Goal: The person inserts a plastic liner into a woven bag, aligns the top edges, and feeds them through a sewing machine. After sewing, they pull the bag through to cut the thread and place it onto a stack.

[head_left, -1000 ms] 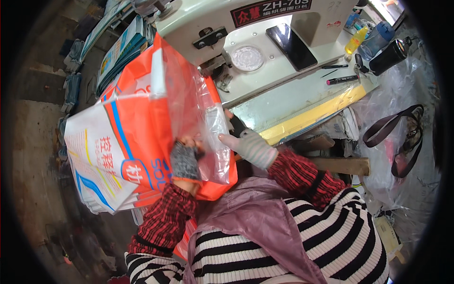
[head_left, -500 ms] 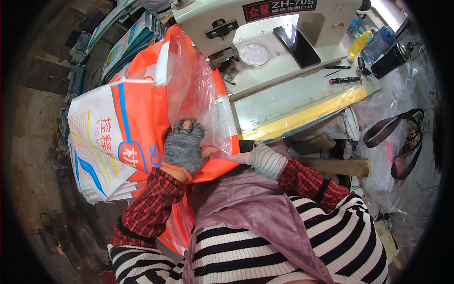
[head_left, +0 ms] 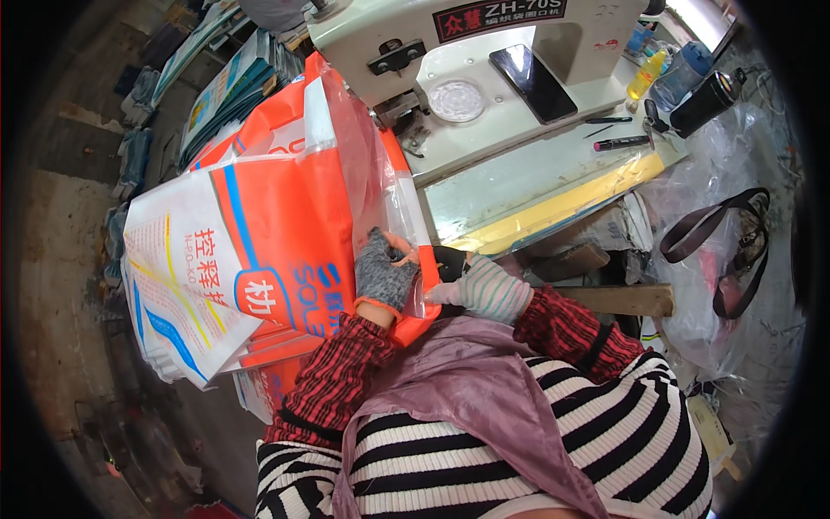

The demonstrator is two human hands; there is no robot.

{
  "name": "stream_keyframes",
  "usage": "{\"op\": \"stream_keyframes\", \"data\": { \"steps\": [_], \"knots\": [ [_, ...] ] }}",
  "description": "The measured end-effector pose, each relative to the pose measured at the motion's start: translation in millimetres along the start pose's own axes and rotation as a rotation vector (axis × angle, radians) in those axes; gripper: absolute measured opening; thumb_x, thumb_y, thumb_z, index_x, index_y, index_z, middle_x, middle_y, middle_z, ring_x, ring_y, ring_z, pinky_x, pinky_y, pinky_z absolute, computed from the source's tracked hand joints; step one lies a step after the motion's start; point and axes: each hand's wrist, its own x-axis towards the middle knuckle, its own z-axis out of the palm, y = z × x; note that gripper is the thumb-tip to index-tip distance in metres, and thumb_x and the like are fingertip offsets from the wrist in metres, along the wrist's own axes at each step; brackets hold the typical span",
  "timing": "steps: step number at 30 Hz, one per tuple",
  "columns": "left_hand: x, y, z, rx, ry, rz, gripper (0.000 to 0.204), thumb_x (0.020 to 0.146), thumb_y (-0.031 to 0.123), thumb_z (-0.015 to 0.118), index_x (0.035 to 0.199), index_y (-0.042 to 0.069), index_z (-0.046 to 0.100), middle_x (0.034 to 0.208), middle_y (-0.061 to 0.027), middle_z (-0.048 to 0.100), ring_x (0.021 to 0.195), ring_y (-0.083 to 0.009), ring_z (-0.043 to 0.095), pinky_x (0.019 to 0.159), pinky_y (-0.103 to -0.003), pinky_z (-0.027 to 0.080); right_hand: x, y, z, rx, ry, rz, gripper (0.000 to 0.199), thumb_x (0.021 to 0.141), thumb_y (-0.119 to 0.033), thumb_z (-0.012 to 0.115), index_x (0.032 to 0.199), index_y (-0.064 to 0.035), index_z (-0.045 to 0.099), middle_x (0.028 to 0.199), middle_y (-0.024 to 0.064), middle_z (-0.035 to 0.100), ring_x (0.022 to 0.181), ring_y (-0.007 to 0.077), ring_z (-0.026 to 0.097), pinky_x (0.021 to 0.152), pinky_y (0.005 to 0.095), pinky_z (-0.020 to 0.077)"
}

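A large orange and white woven plastic bag [head_left: 303,203] lies to my left, its mouth pulled toward me, with a clear plastic liner [head_left: 356,138] inside. My left hand [head_left: 385,275], in a grey knit glove with bare fingertips, is closed on the bag and liner near the mouth's front corner. Just right of it, my right hand [head_left: 486,290], in a pale striped glove with black on the fingers, pinches the same rim. Beyond the hands stands a cream sewing machine [head_left: 359,39]; the bag's far rim runs up beside its sewing head.
On the machine's bed lies a black phone [head_left: 533,84]. Pens, a marker [head_left: 622,144], a yellow bottle [head_left: 646,74] and a black flask [head_left: 707,104] are at the right. Folded bags [head_left: 238,82] are stacked at the back left. A wooden bar [head_left: 622,300] and a dark strap [head_left: 705,238] are right of me.
My left hand has slid right along the bag toward my right hand, and its fingers have curled in at the rim. The bag's printed front has spread rightward; my right hand has barely moved.
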Motion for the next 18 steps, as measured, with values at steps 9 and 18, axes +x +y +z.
{"op": "stream_keyframes", "data": {
  "steps": [9, 18],
  "knots": [
    [2.2, 15.0, 1.3, 0.272, -0.177, 0.305, 0.021, 0.072, 0.005, 0.059, 0.093, 0.002, 0.057, 0.080, -0.0157, 0.057, 0.078, -0.0330, 0.057, 0.070, -0.034, 0.047, 24.2, 7.3, -26.2, 0.367, 0.147, 0.062, 0.031, 0.076, -0.018, 0.069, 0.101, -0.0010, 0.061, 0.089, 0.0033, 0.064, 0.080, 0.0098, 0.057, 0.073, 0.0223, 0.0458],
    [-0.1, 47.4, -29.2, -0.050, -0.728, 0.261, 0.024, 0.084, 0.024, 0.055, 0.080, 0.000, 0.055, 0.071, -0.0160, 0.056, 0.068, -0.0323, 0.055, 0.064, -0.039, 0.042, 29.6, 4.8, -39.3, 0.067, 0.141, 0.188, 0.039, 0.078, -0.030, 0.067, 0.096, 0.0045, 0.061, 0.083, 0.0083, 0.064, 0.072, 0.0137, 0.059, 0.065, 0.0272, 0.0483]
  ]
}}
